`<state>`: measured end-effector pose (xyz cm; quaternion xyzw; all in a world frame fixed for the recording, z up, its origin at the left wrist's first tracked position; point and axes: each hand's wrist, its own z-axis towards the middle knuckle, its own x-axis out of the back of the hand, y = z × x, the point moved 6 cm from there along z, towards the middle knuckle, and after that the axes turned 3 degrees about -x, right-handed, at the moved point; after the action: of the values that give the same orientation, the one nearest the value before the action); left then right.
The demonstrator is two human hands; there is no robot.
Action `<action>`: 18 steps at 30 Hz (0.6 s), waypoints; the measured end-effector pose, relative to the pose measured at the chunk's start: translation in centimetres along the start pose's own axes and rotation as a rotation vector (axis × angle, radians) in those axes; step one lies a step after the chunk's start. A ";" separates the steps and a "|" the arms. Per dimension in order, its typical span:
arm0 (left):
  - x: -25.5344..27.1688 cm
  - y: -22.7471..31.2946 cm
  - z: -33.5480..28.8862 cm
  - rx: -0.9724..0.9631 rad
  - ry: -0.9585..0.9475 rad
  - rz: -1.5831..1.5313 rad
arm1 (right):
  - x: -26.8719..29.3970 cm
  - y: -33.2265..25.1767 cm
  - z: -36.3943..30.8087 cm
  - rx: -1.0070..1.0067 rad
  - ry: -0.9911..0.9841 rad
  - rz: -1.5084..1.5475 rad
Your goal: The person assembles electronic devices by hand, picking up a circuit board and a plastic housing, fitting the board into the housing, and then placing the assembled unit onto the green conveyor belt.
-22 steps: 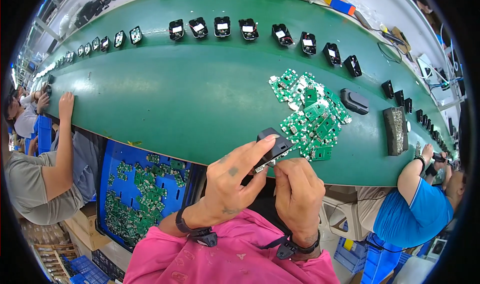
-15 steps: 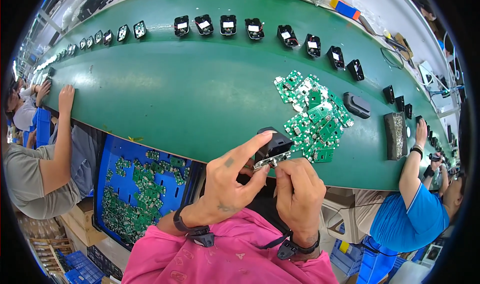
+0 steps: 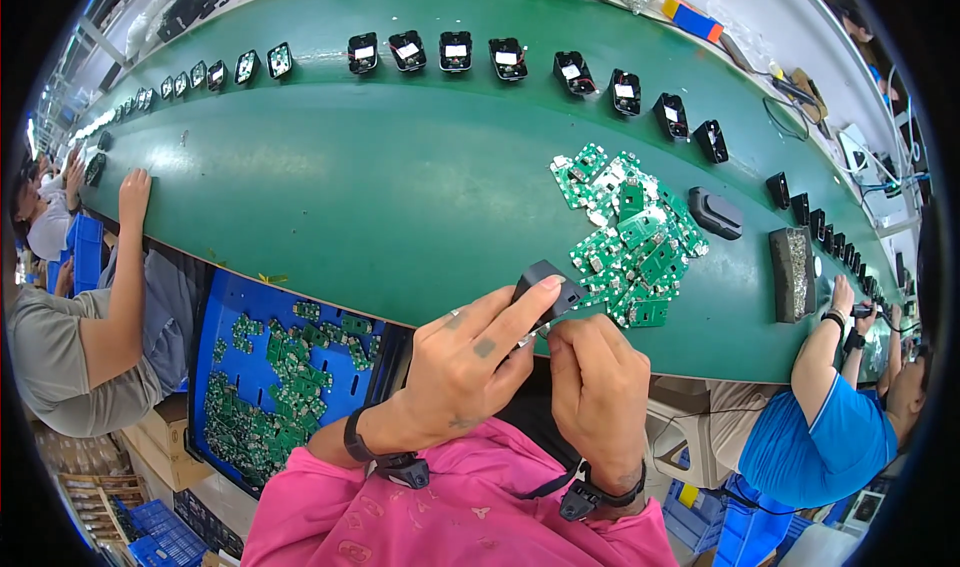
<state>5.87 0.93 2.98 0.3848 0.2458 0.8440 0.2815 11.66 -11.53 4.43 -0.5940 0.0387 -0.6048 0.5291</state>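
Observation:
Near the front edge of the table, my left hand (image 3: pixel 462 359) is closed around a black plastic housing (image 3: pixel 543 285). Its fingers press along the top and side of the housing, which is tilted so its open side is turned from view. A thin light strip shows by the fingertips under it; I cannot make out what it is. Right beside it, my right hand (image 3: pixel 603 382) has thumb and fingers pinched together against the housing's lower corner. Whatever sits in that pinch is too small or hidden. Just beyond lies a loose pile of green circuit boards (image 3: pixel 632 229).
A dark grey case (image 3: pixel 716 213) lies right of the pile, near a dark foam block (image 3: pixel 793 275). Open black housings (image 3: pixel 456 51) form a row along the far side. A blue bin (image 3: pixel 350 379) of circuit boards stands lower left. Co-workers sit on both sides.
The housing has rolled in my left hand, so its open side and the board edge there are now mostly out of sight. My right hand stays pinched close by.

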 end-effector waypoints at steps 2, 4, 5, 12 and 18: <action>-0.2 0.0 -0.2 -0.024 0.013 0.032 | -0.2 -0.1 -0.1 -0.011 0.004 0.005; -0.3 0.1 -0.3 -0.049 0.027 0.063 | -0.5 -0.1 -0.1 -0.022 0.009 0.008; -0.4 -0.1 -0.3 -0.018 0.022 0.029 | -0.6 0.0 0.0 -0.022 0.025 0.017; -1.8 -3.4 -1.5 0.511 -0.037 -0.579 | -0.9 2.1 -0.3 -0.101 0.189 0.127; -1.8 -3.2 -1.5 0.430 -0.168 -0.535 | -1.9 5.0 -1.9 -0.251 0.090 0.252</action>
<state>6.54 1.77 -0.84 0.4255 0.4859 0.6347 0.4244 12.69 -13.58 -0.79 -0.6182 0.2115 -0.5501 0.5200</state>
